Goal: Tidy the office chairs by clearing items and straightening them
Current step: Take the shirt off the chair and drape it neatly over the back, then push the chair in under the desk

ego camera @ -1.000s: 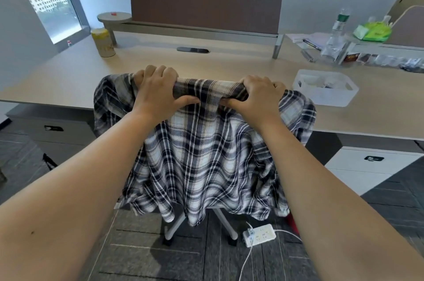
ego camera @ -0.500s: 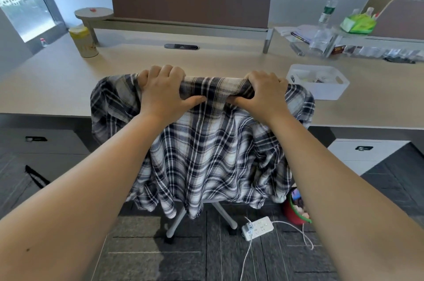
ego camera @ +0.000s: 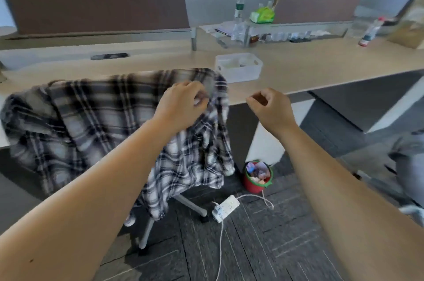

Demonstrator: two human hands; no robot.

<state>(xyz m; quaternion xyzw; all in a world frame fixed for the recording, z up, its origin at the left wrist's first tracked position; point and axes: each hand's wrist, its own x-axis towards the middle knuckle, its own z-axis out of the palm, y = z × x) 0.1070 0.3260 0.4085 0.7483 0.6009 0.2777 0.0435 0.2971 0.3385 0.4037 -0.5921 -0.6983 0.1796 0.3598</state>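
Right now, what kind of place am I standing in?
Most likely a shared open-plan office: a long desk with brown divider screens, a wheeled office chair draped with a plaid shirt, and people seated behind the screens.

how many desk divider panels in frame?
2. One brown divider panel at far left behind the plaid shirt; a second divider panel at far right, behind the green packet. Others may lie outside the frame.

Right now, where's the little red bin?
In the head view the red bin sits on the carpet under the desk edge, right of the plaid shirt on the chair, just beyond the white power strip.
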